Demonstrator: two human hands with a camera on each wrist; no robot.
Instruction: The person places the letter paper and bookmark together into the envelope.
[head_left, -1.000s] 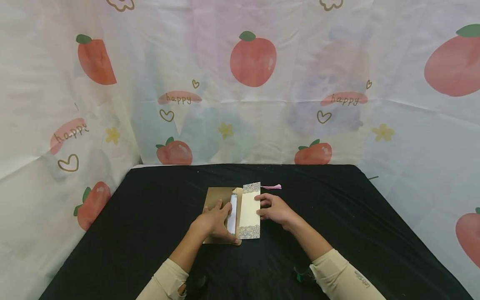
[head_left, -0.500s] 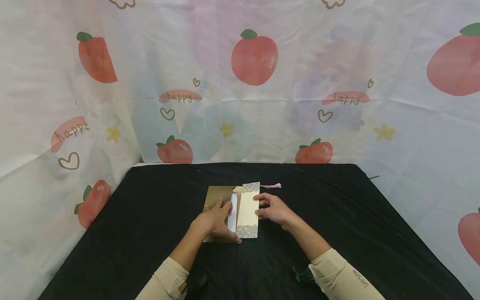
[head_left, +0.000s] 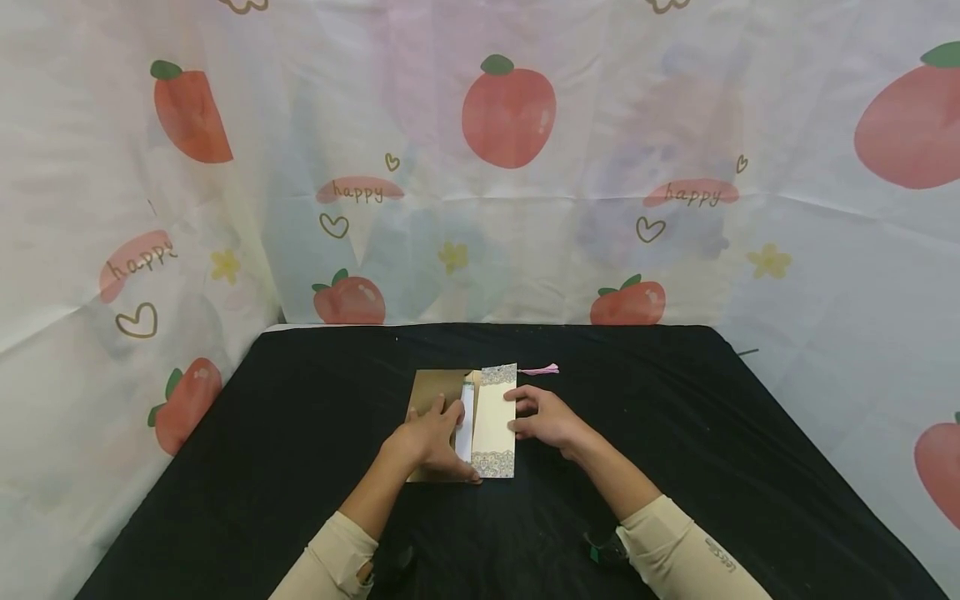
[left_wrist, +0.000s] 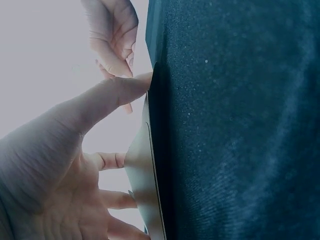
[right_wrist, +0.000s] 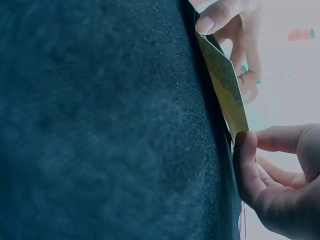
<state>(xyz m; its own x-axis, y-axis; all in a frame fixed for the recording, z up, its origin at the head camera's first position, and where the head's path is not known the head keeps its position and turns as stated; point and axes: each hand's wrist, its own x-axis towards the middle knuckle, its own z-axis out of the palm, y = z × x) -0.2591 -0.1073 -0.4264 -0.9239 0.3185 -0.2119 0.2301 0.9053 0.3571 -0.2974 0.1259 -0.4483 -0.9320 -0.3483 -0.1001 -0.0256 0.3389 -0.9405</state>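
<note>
A flat brown paper envelope (head_left: 435,385) lies on the black cloth, with a narrow white strip (head_left: 467,427) showing along its right part. My left hand (head_left: 432,446) rests on the envelope with fingers spread, its thumb at the lower right corner. Over the envelope's right side lies a cream bookmark (head_left: 495,421) with lace-patterned ends and a pink tassel (head_left: 540,369) at the top. My right hand (head_left: 551,421) pinches the bookmark's right edge between thumb and fingers. In the right wrist view the bookmark (right_wrist: 227,87) tilts up from the cloth, its far corner near the left thumb.
Black cloth (head_left: 315,417) covers the table. Pale curtains (head_left: 555,250) printed with fruit and hearts stand behind and on both sides. A small dark object with a green part (head_left: 596,553) lies near the right sleeve.
My right hand has slid the bookmark slightly left, so it covers more of the envelope's right side. The left hand has stayed in place on the envelope.
</note>
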